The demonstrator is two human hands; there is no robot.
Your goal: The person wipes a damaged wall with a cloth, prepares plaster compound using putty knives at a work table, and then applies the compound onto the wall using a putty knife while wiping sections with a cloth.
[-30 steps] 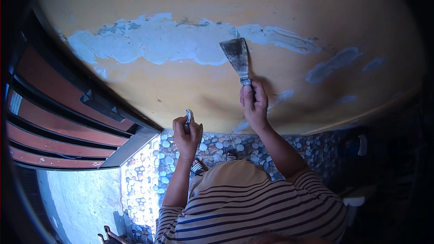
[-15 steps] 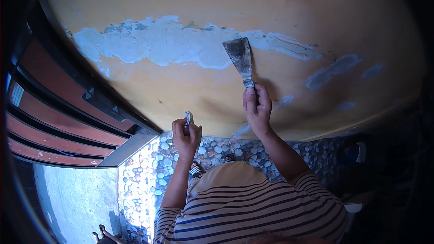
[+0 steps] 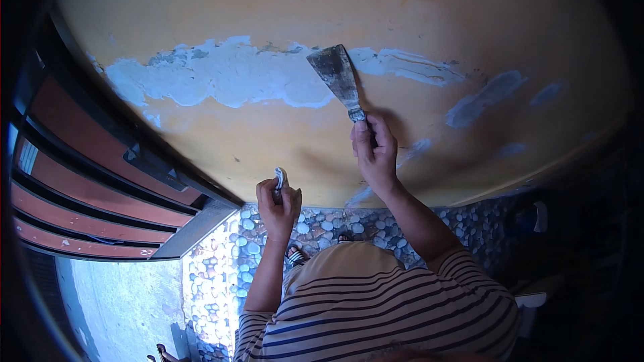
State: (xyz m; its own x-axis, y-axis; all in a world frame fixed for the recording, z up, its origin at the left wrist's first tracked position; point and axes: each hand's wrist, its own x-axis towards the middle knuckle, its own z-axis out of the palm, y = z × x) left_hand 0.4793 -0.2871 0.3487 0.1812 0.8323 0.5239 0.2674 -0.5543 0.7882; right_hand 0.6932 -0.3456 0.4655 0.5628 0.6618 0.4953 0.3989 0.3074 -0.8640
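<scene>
My right hand (image 3: 377, 155) grips the handle of a putty knife (image 3: 335, 75), its broad, dark-stained blade pointing up and to the left. The blade lies over the long white filler patch (image 3: 228, 74) on the yellow wall (image 3: 235, 131); I cannot tell how firmly it touches. Lower and to the left, my left hand (image 3: 278, 208) is closed around a small whitish curved object (image 3: 280, 177), whose kind I cannot make out. Most of that object is hidden by the fingers.
Smaller filler patches (image 3: 486, 99) mark the wall to the right. A red slatted gate (image 3: 87, 174) with a dark frame stands at the left. Pebbled flooring (image 3: 322, 224) runs along the wall's foot, with my sandalled foot (image 3: 295, 255) on it. A white object (image 3: 533, 300) is at lower right.
The putty knife has moved left across the filler patch and its blade leans further left. My left hand keeps its hold, almost in the same place. The view has shifted slightly.
</scene>
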